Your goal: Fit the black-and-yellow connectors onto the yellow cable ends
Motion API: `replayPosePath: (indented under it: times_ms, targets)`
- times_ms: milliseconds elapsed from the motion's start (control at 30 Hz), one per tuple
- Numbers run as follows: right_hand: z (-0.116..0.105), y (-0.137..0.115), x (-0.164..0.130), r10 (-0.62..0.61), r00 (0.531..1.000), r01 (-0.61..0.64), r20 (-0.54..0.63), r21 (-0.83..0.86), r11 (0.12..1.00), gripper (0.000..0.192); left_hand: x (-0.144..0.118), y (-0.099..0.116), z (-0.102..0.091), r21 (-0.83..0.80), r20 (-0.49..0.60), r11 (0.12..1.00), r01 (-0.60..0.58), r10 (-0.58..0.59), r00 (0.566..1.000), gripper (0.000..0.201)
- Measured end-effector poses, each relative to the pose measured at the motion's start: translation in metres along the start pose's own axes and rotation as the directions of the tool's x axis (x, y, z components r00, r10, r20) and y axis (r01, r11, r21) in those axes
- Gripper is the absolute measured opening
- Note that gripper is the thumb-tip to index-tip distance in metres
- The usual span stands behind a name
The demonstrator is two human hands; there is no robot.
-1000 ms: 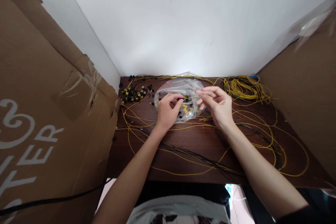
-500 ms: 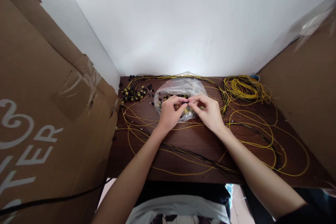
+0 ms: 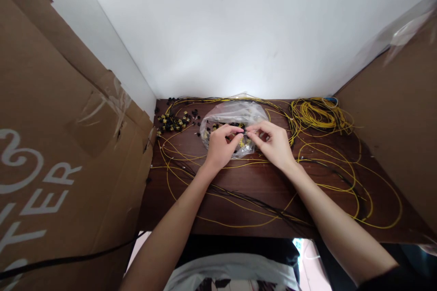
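My left hand (image 3: 223, 142) and my right hand (image 3: 271, 141) meet fingertip to fingertip above a clear plastic bag (image 3: 218, 113). Thumb and index of my left hand pinch a small dark piece (image 3: 243, 132), too small to name. My right hand is closed in a pinch at the piece's right side; what lies between those fingers is hidden. Inside the bag are several small black and yellow parts (image 3: 241, 142). Thin yellow cables (image 3: 235, 226) pass beneath both forearms, along with a bundle of black ones (image 3: 252, 200).
Loose black and yellow parts (image 3: 174, 122) lie in a pile at the back left. A coil of yellow cable (image 3: 316, 113) sits at the back right. Cardboard panels (image 3: 78, 145) flank the brown table (image 3: 239, 179), and a white wall (image 3: 218, 32) stands behind.
My right hand has shifted slightly to the right, so a small gap now shows between its fingertips and the left ones. My left hand stays almost still.
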State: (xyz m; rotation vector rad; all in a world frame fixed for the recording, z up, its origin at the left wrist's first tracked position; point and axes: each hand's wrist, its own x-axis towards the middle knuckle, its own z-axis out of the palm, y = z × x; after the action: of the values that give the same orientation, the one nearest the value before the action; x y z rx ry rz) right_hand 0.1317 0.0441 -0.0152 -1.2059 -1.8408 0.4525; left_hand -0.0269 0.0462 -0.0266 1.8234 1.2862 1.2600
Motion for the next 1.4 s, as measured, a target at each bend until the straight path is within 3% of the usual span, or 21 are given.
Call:
replayPosePath:
  times_ms: [133,367,600,867,1167,1400]
  targets:
    - [0.0007,0.0001,-0.0008,-0.017,0.999,0.018,0.033,-0.015,1.0,0.011,-0.0002,-0.0004,0.0003,0.004,0.013,1.0,-0.008,0.008,1.0,0.011]
    - [-0.0007,0.0045,0.0001,0.056,0.997,-0.058,-0.057,-0.035,0.998,0.011,-0.0005,0.0002,-0.0004,-0.004,0.008,1.0,0.005,-0.005,1.0,0.011]
    - [0.0018,0.0009,-0.0013,-0.007,0.999,0.007,0.032,-0.004,1.0,0.012,0.0003,0.0006,-0.0009,0.022,0.025,1.0,-0.008,0.008,1.0,0.012]
    - [-0.0004,0.003,-0.0002,0.101,0.994,-0.103,-0.048,-0.031,0.994,0.011,0.0009,0.001,-0.0041,0.067,0.032,0.997,-0.026,0.024,0.999,0.014]
    - [0.0022,0.0005,-0.002,0.011,0.999,-0.011,0.05,-0.007,1.0,0.012,0.0,0.0013,-0.0037,0.107,0.06,0.993,-0.045,0.039,0.997,0.014]
    - [0.0015,0.0034,-0.0011,0.095,0.995,-0.096,-0.025,-0.041,0.995,0.011,0.0,0.0002,-0.0026,0.106,0.059,0.993,-0.044,0.038,0.998,0.014]
